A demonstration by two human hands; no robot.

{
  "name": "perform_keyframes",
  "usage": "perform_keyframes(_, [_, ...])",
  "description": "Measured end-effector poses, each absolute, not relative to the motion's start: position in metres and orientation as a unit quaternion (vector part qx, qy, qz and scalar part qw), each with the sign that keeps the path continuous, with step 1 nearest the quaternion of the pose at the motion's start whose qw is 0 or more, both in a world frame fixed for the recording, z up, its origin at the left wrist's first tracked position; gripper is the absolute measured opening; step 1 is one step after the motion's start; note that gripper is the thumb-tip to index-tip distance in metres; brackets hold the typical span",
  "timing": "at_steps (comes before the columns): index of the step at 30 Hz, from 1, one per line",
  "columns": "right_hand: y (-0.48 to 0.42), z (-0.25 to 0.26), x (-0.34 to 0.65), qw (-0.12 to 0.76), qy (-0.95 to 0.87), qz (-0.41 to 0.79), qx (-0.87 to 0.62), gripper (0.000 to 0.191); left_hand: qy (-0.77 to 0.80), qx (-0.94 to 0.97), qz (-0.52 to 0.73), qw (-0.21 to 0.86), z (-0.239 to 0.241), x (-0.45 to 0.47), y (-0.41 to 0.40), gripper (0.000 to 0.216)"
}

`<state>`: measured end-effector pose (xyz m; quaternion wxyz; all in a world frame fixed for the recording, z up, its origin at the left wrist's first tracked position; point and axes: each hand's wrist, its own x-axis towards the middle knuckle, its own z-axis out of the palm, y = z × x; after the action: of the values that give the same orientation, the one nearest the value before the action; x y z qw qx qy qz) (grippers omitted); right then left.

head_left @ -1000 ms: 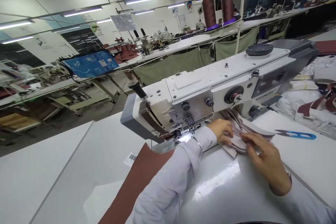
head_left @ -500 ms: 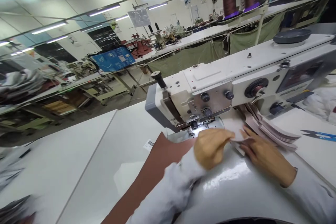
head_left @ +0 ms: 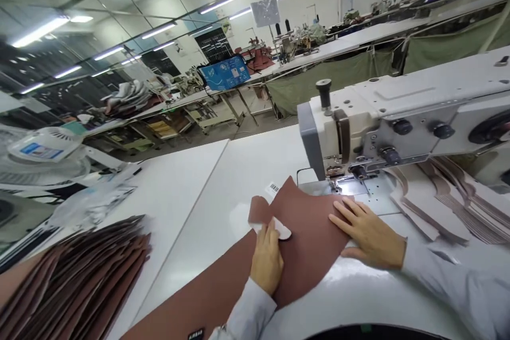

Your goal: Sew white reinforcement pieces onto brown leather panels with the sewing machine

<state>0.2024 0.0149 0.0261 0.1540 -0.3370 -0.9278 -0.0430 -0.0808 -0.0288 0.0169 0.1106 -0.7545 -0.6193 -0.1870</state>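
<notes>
**Left hand [head_left: 268,257] is grasping a small piece [head_left: 260,209] above a maroon panel [head_left: 314,218]**

From my end of the head view, a white fan [head_left: 45,150] is standing at the far left, and nearer, a pile of dark maroon pieces [head_left: 99,276] is lying in loose layers. I cannot tell whether those are finished or waiting.

Moving right, the maroon panel is spreading across the white table [head_left: 225,207], its upper right edge lying close to the lit needle area [head_left: 353,187]; I cannot tell whether any of it is reaching under the foot. At the panel's upper left edge, I am reading the left hand's fingers as gripping the small piece, the thumb hidden. The piece is showing a maroon end left of the fingers and a pale end right of them. Beyond it, a barcode label [head_left: 273,188] is lying just beside the panel.

The right hand [head_left: 370,236] is resting palm down on the panel's right end, its fingers spreading loosely and gripping nothing.

Farther right, the sewing machine [head_left: 402,117] is standing over the table, and a stack of small pale-and-maroon pieces [head_left: 454,207] is lying beside its needle.

On progress, I am judging that one piece is already in hand, apart from the stack and not yet stitched; many similar ones are remaining.
</notes>
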Motion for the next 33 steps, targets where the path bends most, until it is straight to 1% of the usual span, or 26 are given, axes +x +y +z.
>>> perform_keyframes(1, [0.012, 0.023, 0.196, 0.152, -0.926, -0.045, -0.343, 0.071, -0.605, -0.764, -0.200, 0.100, 0.004, -0.090, -0.024, 0.029])
perform_keyframes(3, [0.001, 0.017, 0.183, 0.152, -0.922, -0.056, -0.351, 0.067, -0.549, -0.804, -0.216, 0.075, -0.004, -0.118, -0.007, 0.026])
perform_keyframes(5, [-0.011, 0.012, 0.170, 0.158, -0.920, -0.067, -0.351, 0.061, -0.477, -0.850, -0.215, 0.059, 0.004, -0.146, 0.018, 0.030])
perform_keyframes(7, [-0.019, 0.006, 0.156, 0.183, -0.918, -0.070, -0.345, 0.053, -0.449, -0.859, -0.237, 0.056, 0.016, -0.157, 0.040, 0.032])
perform_keyframes(9, [-0.020, 0.000, 0.146, 0.224, -0.914, -0.074, -0.332, 0.043, -0.475, -0.825, -0.301, 0.045, 0.024, -0.142, 0.052, 0.032])
perform_keyframes(11, [-0.016, -0.004, 0.142, 0.257, -0.910, -0.092, -0.313, 0.032, -0.485, -0.800, -0.354, 0.013, 0.024, -0.106, 0.049, 0.033])
perform_keyframes(13, [-0.011, -0.003, 0.143, 0.269, -0.909, -0.109, -0.300, 0.026, -0.443, -0.827, -0.346, -0.001, 0.019, -0.066, 0.036, 0.033])
perform_keyframes(14, [-0.009, -0.002, 0.146, 0.270, -0.912, -0.104, -0.291, 0.026, -0.419, -0.847, -0.329, 0.010, 0.016, -0.049, 0.028, 0.032])
perform_keyframes(16, [-0.005, 0.003, 0.153, 0.280, -0.921, -0.053, -0.266, 0.025, -0.398, -0.866, -0.297, 0.053, 0.010, -0.026, 0.015, 0.030])
perform_keyframes(18, [-0.002, 0.008, 0.159, 0.296, -0.925, 0.015, -0.239, 0.025, -0.412, -0.861, -0.284, 0.093, 0.006, -0.016, 0.006, 0.028])
perform_keyframes(20, [-0.001, 0.011, 0.164, 0.314, -0.920, 0.056, -0.229, 0.025, -0.432, -0.852, -0.273, 0.117, 0.005, -0.012, 0.002, 0.026])
perform_keyframes(25, [-0.002, 0.008, 0.163, 0.338, -0.911, 0.050, -0.232, 0.021, -0.460, -0.843, -0.237, 0.144, 0.006, -0.007, 0.000, 0.025])
perform_keyframes(33, [-0.003, 0.004, 0.159, 0.342, -0.911, 0.039, -0.229, 0.025, -0.473, -0.839, -0.221, 0.153, 0.007, -0.005, 0.003, 0.029])
